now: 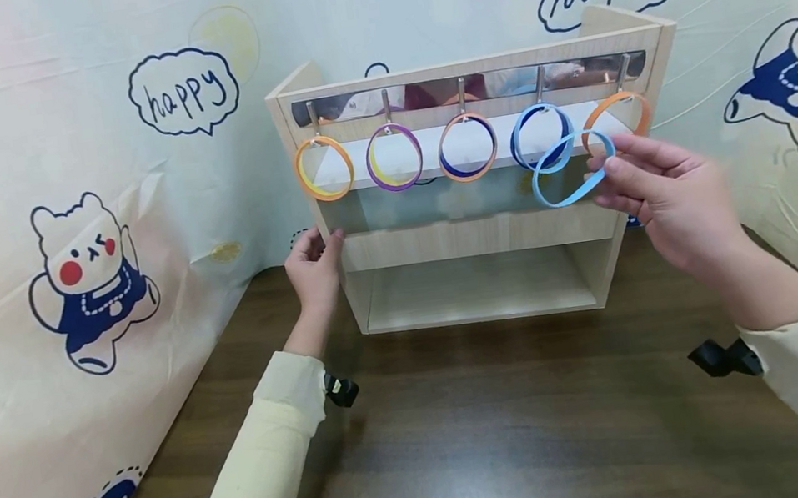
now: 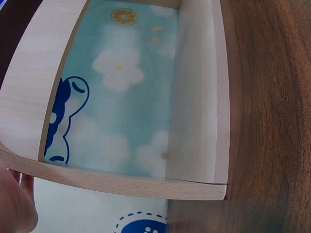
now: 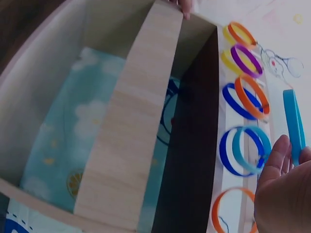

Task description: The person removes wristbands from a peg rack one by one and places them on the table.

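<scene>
Light blue, thin-walled: the loop band (image 1: pixel 583 191) in the right hand (image 1: pixel 671 188). Thumb and fingers pinch it at one side; the remaining arc stands free in the air before the wooden rack (image 1: pixel 476 237). From the head view it overlaps the pair of blue bands (image 3: pixel 224 158) on the fourth peg from the left; the right wrist view shows a gap, near but apart.

Left hand (image 1: pixel 316 268) grips the rack's left side panel, thumb to the front. Rack upright on the dark desk (image 1: pixel 425 447).

Handling, my judgement: very light, soft, springy, possibly silicone. The loop looks out of round, so a hard pinch probably bends it further, harmlessly. Hardly fragile; slipperiness I cannot tell. Best hold: a gentle pinch on the near side of the rim, far arc left clear, loop kept round.

Also noted: five metal pegs (image 1: pixel 462 93). The four leftmost carry two bands each, mixed colours; the rightmost bears a single orange band (image 1: pixel 646 111).
</scene>
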The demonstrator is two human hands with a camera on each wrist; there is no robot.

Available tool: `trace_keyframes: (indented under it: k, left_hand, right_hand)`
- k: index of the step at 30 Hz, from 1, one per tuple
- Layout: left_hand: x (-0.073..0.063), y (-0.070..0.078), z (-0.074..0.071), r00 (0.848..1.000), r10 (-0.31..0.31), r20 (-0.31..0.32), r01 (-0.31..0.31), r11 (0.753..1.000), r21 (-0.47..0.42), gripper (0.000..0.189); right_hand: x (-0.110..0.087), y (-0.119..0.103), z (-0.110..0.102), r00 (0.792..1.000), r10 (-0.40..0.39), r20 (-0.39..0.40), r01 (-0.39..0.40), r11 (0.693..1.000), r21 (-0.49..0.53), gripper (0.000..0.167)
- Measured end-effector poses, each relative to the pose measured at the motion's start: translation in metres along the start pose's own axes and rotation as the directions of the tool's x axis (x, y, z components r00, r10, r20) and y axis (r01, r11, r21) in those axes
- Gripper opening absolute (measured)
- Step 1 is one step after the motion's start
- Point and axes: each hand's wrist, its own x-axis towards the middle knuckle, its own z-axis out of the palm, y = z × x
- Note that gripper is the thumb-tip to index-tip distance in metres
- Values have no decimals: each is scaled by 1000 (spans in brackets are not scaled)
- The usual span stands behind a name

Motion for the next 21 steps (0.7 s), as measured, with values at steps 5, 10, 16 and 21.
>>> trace_keyframes:
  k: [5,10,16,21]
  left_hand:
    - [0,0,-1,1000,-10,7,10,1000,-3,26]
    - [0,-1,-1,1000,-9,1,9,1000,-11,26]
    - [1,-1,-1,1000,-4,-3,4,1000,-7,26]
    - [4,-11,0,1000,-2,-7,2,1000,-22,26]
  right_hand:
    - [-5,15,5,999,24,40,-23,999,-42,31]
    - [-9,30,8,995,67,69,-60,994,-97,29]
    - [-16,48,11,987,137,84,-124,981,-147,26]
    - [-22,67,12,977,189,93,-170,969,-181,26]
